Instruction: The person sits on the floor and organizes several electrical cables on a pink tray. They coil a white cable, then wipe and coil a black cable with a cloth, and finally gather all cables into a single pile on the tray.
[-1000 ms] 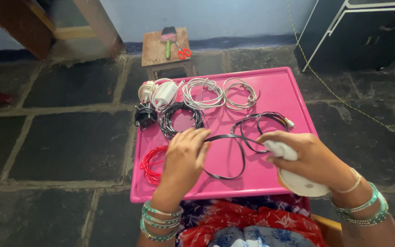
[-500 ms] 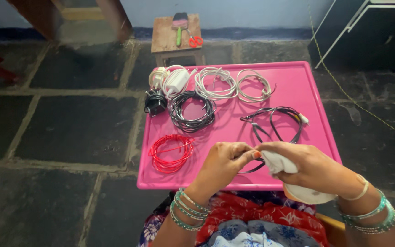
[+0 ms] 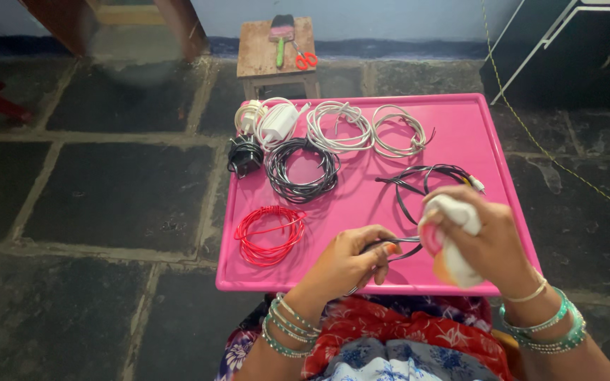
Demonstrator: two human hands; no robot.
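My left hand (image 3: 348, 262) pinches a thin black cable (image 3: 418, 185) near the front edge of a pink tray (image 3: 460, 130). The cable loops loosely away across the tray's right side. My right hand (image 3: 487, 240) is closed around a white cloth (image 3: 455, 236) held just right of the cable, above the tray's front right. Both wrists wear green bangles.
On the tray lie a red wire coil (image 3: 268, 233), a dark grey coil (image 3: 301, 169), two white cable coils (image 3: 338, 126), a white charger (image 3: 275, 121) and a black adapter (image 3: 243, 155). A small wooden stool (image 3: 277, 53) with a brush and scissors stands behind. A dark cabinet (image 3: 580, 49) is at the back right.
My left hand slid back from the tray's middle to its front edge, gathering the black cable. My right hand lifted and turned the white cloth upright.
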